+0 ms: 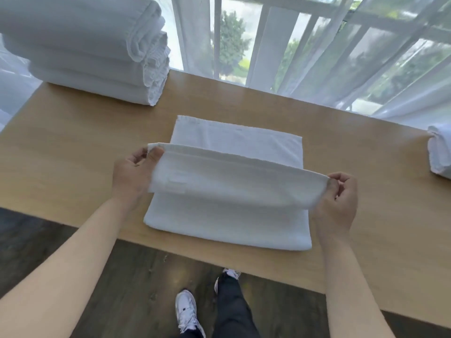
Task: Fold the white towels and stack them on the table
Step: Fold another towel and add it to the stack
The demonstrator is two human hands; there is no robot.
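The wooden counter (85, 147) carries a white towel (227, 223) beneath the fingers (156, 152). A folded stack (97, 57) sits far beyond the left fingers. A rolled towel (439, 152) lies right of the right fingers.

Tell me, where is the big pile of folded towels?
In the head view, the pile of folded towels sits at the table's far left corner by the curtain, away from the towel both hands hold.

Both bare forearms reach forward, well apart. The left hand (131, 172) and right hand (338, 203) pinch with curled fingers.
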